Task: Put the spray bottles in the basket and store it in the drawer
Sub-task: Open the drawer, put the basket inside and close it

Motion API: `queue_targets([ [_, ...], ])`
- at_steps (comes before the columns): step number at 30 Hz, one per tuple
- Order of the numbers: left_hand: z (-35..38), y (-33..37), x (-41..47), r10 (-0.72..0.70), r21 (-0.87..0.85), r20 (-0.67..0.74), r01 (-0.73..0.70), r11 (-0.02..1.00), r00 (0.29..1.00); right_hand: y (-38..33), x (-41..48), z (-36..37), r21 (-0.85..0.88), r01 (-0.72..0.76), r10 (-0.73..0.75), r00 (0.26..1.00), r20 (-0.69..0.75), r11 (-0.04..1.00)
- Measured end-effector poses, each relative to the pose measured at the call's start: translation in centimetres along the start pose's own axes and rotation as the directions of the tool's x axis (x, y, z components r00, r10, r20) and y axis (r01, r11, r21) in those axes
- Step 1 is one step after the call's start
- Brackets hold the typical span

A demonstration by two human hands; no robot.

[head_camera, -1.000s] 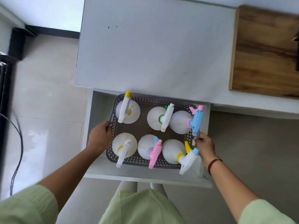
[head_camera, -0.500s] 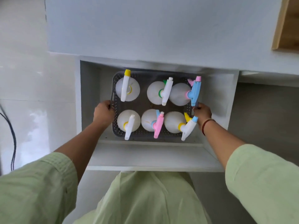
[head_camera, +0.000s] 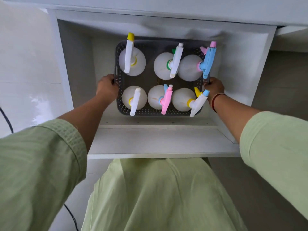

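A dark grey perforated basket (head_camera: 145, 112) sits low inside the open white drawer (head_camera: 160, 140). It carries several white spray bottles in two rows, upright, among them one with a yellow-tipped white head (head_camera: 129, 54), one with a blue and pink head (head_camera: 208, 61) and one with a pink head (head_camera: 166, 100). My left hand (head_camera: 107, 88) grips the basket's left rim. My right hand (head_camera: 215, 88) grips its right rim, behind a bottle with a white head and blue nozzle (head_camera: 198, 102).
The white tabletop (head_camera: 166, 5) overhangs the back of the drawer. The drawer's front panel lies just ahead of my green clothing (head_camera: 158, 194). A black cable (head_camera: 6, 120) runs over the pale tiled floor at the left.
The basket has gone down from the drawer's top edge into the drawer, both hands still on its rims. My view has dropped closer to the drawer.
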State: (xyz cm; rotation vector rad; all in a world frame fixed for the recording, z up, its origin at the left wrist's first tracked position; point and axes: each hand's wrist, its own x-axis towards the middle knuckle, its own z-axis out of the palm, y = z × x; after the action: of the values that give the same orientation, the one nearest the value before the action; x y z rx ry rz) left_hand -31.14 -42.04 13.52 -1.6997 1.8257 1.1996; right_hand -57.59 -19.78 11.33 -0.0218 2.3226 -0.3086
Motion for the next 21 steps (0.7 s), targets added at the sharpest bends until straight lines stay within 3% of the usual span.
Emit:
queue_targets([
  [11, 1.4, -0.4, 2.5, -0.008, 0.098, -0.055, 0.013, 0.995, 0.998, 0.4, 0.2, 0.0, 0.024, 0.016, -0.016, 1.000, 0.001, 1.000],
  [16, -0.1, -1.6, 1.2, -0.045, 0.046, 0.033, 0.044, 0.998, 0.998, 0.1, -1.0, -2.7, 0.301, -0.090, 0.057, 0.992, 0.116, 0.949],
  [21, -3.7, -2.5, -3.8, -0.072, 0.235, 0.010, 0.068, 0.970, 0.997, -0.3, -4.4, -7.6, 0.297, 0.059, -0.071, 0.997, 0.031, 0.953],
])
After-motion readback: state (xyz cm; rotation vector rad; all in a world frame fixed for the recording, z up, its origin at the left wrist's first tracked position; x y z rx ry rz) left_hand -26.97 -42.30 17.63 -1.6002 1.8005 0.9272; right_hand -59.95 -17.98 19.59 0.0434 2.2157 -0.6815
